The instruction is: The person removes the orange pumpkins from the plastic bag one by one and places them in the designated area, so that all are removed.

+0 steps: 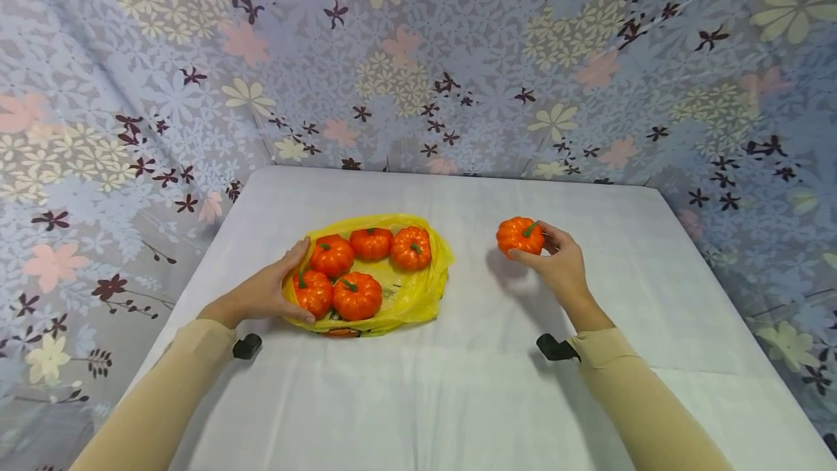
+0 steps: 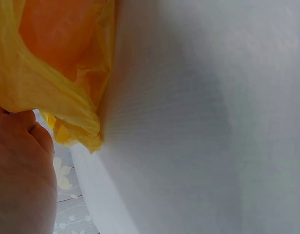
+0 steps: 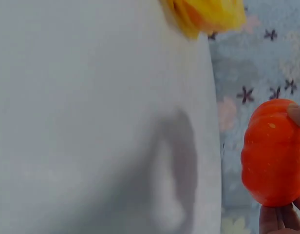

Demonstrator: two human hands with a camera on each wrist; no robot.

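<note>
Fingers of the left hand (image 1: 270,289) curl round the bag (image 1: 433,282), tips hidden in the left wrist view; the right hand (image 1: 562,267) pinches a glossy, ribbed, green-stemmed orange pumpkin (image 1: 515,235) above the table (image 1: 458,398), its edge cropped in that wrist's view.

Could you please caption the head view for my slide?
Right hand holds one pumpkin; left hand grips a yellow bag with five others.

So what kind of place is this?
Probably a little indoor table spot, though I can't tell which room. There's a flat white-covered table, a blue-grey flower-patterned hanging behind it and on both sides, and glossy orange pumpkins in a crinkly yellow plastic bag.
</note>
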